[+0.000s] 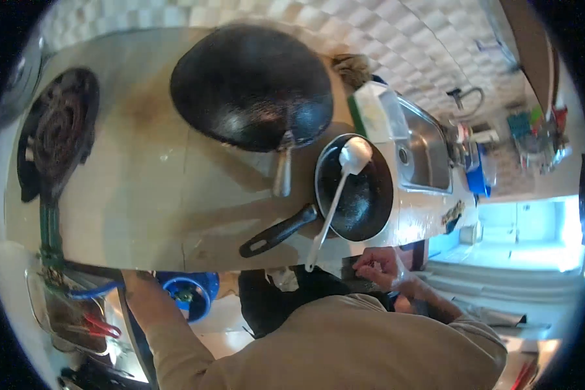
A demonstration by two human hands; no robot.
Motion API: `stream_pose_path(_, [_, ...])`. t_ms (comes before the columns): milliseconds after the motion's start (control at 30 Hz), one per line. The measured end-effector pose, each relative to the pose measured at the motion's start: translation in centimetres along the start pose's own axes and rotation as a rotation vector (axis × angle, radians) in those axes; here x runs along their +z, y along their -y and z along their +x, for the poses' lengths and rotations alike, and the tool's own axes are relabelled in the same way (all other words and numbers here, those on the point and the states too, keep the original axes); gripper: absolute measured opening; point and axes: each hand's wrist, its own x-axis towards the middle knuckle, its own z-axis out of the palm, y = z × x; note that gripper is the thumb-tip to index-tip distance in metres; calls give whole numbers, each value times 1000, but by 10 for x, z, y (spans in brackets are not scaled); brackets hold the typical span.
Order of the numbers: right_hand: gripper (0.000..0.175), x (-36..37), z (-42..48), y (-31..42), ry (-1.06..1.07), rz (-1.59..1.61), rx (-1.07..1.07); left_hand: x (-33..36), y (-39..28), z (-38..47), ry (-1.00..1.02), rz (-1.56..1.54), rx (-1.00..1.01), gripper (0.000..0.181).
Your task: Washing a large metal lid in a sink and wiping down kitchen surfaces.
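Observation:
My right hand (381, 267) hovers just off the counter's front edge, its fingers curled in and nothing visible in them. Nearest to it is a metal ladle (355, 155), lying across a black frying pan (358, 209) with its handle end jutting past the edge. The pan's black handle (280, 231) points toward my left. My left forearm (144, 297) reaches down to the counter edge, and the hand beyond the wrist is hidden there. Behind the frying pan sits a large dark wok (251, 85), its metal handle (283, 173) toward me.
A dark pan with a green handle (61, 131) lies on the counter's left end. To the right are a clear plastic container (380, 112) and a steel sink (426, 146). Below the edge stand a blue bucket (190, 297) and, lower left, a tray with red tongs-like handles (102, 327).

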Motion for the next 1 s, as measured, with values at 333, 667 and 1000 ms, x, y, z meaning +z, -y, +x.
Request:
stream_pose_path(333, [20, 5, -36, -48, -268, 121, 147, -86, 91, -25, 15, -94, -188, 40])
stream_pose_path(667, [23, 1, -47, -104, -417, -89, 350, -184, 178, -36, 7, -102, -453, 33])
stream_pose_path(1000, [22, -57, -37, -150, -636, -18, 236, -248, 73, 46, -347, -373, -467, 17])
